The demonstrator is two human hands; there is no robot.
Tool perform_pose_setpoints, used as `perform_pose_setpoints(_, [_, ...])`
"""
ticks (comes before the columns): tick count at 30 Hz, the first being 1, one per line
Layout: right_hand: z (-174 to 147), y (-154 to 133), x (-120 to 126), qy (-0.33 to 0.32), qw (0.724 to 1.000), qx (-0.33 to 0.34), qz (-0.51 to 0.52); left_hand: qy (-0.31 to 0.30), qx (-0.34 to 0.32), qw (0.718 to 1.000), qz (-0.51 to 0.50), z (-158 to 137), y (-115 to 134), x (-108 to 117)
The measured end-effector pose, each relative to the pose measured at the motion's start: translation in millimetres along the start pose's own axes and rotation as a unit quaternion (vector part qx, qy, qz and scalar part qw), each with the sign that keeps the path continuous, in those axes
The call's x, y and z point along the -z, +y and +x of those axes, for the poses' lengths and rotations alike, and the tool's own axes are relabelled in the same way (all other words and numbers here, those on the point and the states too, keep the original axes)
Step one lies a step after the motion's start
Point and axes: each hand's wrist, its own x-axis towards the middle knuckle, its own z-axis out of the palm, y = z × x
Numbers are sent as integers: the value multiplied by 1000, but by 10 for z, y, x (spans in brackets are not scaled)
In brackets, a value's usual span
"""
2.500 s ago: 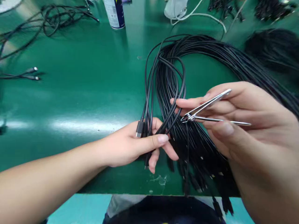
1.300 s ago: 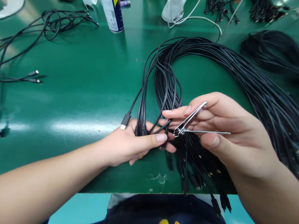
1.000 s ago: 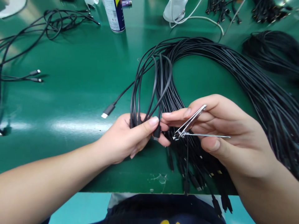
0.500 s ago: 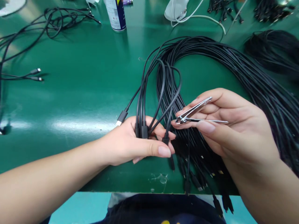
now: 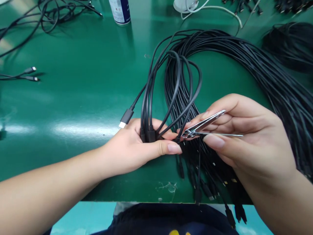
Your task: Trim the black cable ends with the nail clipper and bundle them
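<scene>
Several black cable ends with moulded plugs are gripped in my left hand (image 5: 144,148), their cords looping up and over to the right. One USB plug (image 5: 126,117) with a bare metal tip sticks out to the left above my wrist. Between the thumb and fingers of my right hand (image 5: 246,137) is a silver nail clipper (image 5: 202,125), its lever raised. The clipper's jaws are at the cord just above the plug at my left fingertips; whether they touch it I cannot tell. Behind both hands lies a thick bundle of black cables (image 5: 220,40).
Loose connectors (image 5: 205,189) hang over the front edge of the green table (image 5: 85,81). At the back stand a spray can (image 5: 120,11) and a white object with a pale cord (image 5: 186,5). More black cables (image 5: 56,16) lie at the left, and another coil (image 5: 290,45) at the right.
My hands have come together, bringing the clipper's jaws from beside the cables to the cord at my left fingertips. The held loops have swung wider to the right. The view has tilted slightly.
</scene>
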Motion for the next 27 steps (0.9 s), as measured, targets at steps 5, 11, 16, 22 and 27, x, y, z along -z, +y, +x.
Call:
perform_pose_setpoints(5, [-8,-11,-3,10,1000,-17,-15,3,-20,1000,20,5,-2,-4])
perform_pose_setpoints(11, [3,-17,-3,5,1000,-15,-27,25,-30,998,53,-2,3,11])
perform_pose_setpoints(16, [1,-14,2,7,1000,-13,-20,18,-29,998,54,2,9,10])
perform_pose_setpoints(22, [12,12,4,6,1000,-6,-24,14,-28,998,57,8,12,6])
perform_pose_setpoints(27, [7,7,1,12,999,-8,-31,18,-28,998,58,8,14,8])
